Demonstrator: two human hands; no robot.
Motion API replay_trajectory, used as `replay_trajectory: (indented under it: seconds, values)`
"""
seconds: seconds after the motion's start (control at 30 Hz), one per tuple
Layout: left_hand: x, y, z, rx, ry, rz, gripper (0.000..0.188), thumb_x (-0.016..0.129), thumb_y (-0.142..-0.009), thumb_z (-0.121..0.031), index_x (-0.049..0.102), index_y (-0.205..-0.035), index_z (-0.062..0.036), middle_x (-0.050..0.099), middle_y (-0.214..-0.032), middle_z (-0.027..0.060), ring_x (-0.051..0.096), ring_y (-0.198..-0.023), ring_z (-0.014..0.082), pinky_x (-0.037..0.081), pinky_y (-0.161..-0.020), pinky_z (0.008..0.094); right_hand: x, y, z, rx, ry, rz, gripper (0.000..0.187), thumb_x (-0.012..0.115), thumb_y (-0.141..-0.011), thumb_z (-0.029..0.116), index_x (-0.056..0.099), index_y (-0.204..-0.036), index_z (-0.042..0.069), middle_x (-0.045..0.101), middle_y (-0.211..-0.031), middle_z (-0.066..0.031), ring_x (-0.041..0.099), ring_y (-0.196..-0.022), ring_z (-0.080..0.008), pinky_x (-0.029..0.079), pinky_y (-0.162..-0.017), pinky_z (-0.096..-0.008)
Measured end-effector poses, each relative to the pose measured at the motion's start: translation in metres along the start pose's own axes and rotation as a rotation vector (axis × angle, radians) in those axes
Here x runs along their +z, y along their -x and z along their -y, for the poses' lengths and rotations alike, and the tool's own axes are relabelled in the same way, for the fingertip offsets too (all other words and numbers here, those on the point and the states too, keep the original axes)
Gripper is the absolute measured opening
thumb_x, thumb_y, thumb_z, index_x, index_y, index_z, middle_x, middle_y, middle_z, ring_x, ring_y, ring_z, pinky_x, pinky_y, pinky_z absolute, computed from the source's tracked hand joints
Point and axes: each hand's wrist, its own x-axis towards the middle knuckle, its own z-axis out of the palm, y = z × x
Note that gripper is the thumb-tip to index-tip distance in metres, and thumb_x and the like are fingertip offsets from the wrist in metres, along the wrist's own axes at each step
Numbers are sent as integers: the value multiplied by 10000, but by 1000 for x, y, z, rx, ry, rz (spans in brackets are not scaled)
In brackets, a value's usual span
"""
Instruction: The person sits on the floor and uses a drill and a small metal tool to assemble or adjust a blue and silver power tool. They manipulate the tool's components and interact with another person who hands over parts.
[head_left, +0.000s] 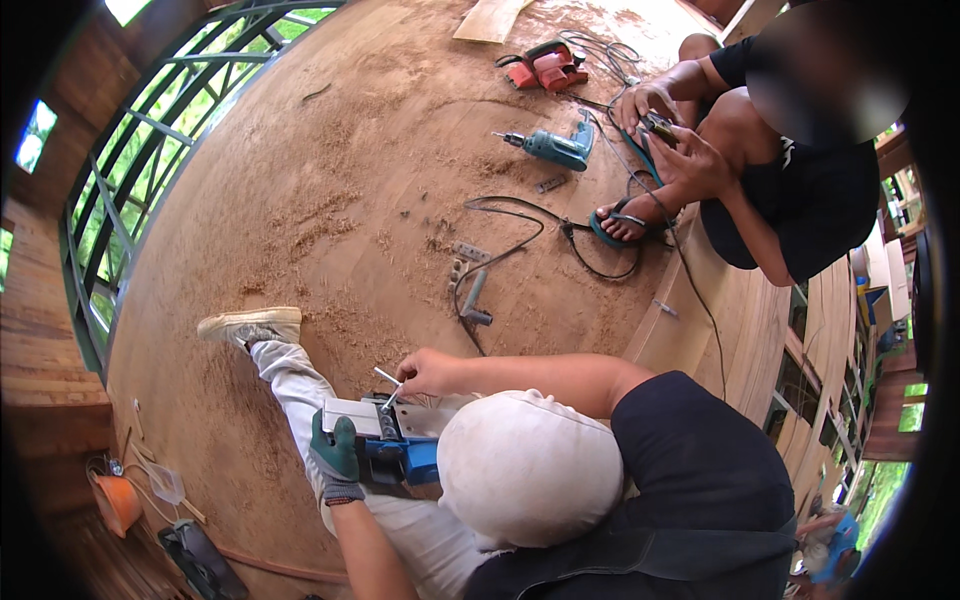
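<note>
Woodworking workshop: shavings (335, 215), power drill (562, 149)

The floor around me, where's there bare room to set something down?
Between the green railing and the outstretched shoe, the floor shows only wood shavings. It's crowded where the left hand and right hand work at the blue power tool, and right of centre, among the drill, black cable and co-worker's foot.

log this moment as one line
left hand: gloved, holding blue planer | right hand: bare, holding slim rod at planer | nearby: teal drill
</note>
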Motion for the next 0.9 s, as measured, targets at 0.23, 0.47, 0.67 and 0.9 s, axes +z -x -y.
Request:
replay_trajectory:
  seconds: [0.23,0.47,0.67,0.9]
  values:
    - [-2,0,1,35,0,14,542,682,-913,-384,603,-1252,32,700,-988,98,648,-861,193,530,-763,335,4,9,9,-407,507,-82,263,633,-912,150,750,-1138,84,730,-856,-109,689,-774,-229,557,-724,-384]
    - [-7,-2,16,11,41,42,506,662,-945,-388,589,-1250,9,670,-978,55,616,-839,161,513,-725,306,6,-3,5,-69,90,-18,307,544,-994,223,754,-1097,25,661,-745,-65,623,-641,-148,546,-608,-304]
    - [-13,-6,33,-71,203,66,556,674,-957,-369,557,-1334,22,665,-981,40,605,-814,139,500,-680,284,20,-19,3,-272,307,-69,411,802,-757,242,727,-1128,81,743,-1072,-158,709,-1002,-315,551,-856,-413]
    - [-13,-12,17,-142,228,130,417,687,-947,-313,626,-1229,-13,678,-1044,53,641,-834,165,547,-716,317,27,-22,-24,-320,108,-154,337,649,-881,128,650,-1214,75,704,-1098,-212,672,-1067,-371,523,-911,-450]
